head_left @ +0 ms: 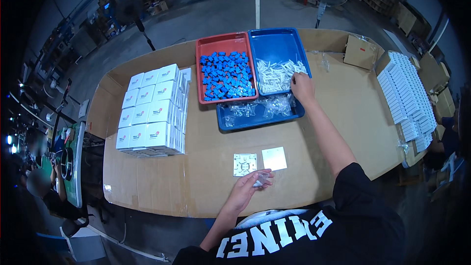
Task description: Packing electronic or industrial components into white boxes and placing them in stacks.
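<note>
My left hand [248, 187] is closed on a small clear plastic bag [262, 180] with something white in it, close to the table's near edge. Just beyond it lie a square white plastic base [245, 165] with moulded clips inside and a flat square white cover [274, 158]. My right hand [302, 86] reaches to the right side of a blue tray [277, 41], its fingers drawn together among slim white stick-like pieces [274, 74]. Whatever those fingertips hold is hidden from view.
Left of the blue tray is a red tray [223, 43] of small blue blocks [226, 72]. A lower blue tray [260, 123] holds clear plastic bags [277, 105]. Stacked white boxes [157, 110] stand left; white plastic pieces [406, 95] are piled right. Cardboard covers the table [211, 186].
</note>
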A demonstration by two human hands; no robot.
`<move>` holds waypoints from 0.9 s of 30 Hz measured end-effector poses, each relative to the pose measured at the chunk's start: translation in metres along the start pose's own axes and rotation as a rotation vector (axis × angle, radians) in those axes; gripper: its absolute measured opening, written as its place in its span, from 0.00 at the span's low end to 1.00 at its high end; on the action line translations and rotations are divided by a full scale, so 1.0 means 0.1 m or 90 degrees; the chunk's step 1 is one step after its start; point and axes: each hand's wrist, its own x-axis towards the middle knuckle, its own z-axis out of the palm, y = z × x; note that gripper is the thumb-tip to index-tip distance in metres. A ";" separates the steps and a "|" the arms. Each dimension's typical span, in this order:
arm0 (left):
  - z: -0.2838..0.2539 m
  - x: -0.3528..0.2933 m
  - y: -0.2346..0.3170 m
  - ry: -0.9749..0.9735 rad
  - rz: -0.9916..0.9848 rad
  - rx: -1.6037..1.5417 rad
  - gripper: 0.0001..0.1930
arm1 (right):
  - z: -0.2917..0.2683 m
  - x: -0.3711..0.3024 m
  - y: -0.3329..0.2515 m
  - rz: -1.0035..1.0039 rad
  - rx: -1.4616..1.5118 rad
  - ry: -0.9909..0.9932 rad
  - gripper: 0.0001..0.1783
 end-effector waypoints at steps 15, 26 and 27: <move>-0.08 0.00 0.00 0.107 0.063 -0.210 0.27 | -0.89 -0.72 -0.42 0.210 0.838 -0.196 0.05; -0.05 0.21 0.03 0.086 -0.013 -0.286 0.29 | -1.20 -1.89 -0.97 0.090 0.773 -0.410 0.06; -0.04 0.21 0.02 0.088 -0.022 -0.290 0.29 | -1.23 -1.88 -0.99 0.099 0.772 -0.413 0.06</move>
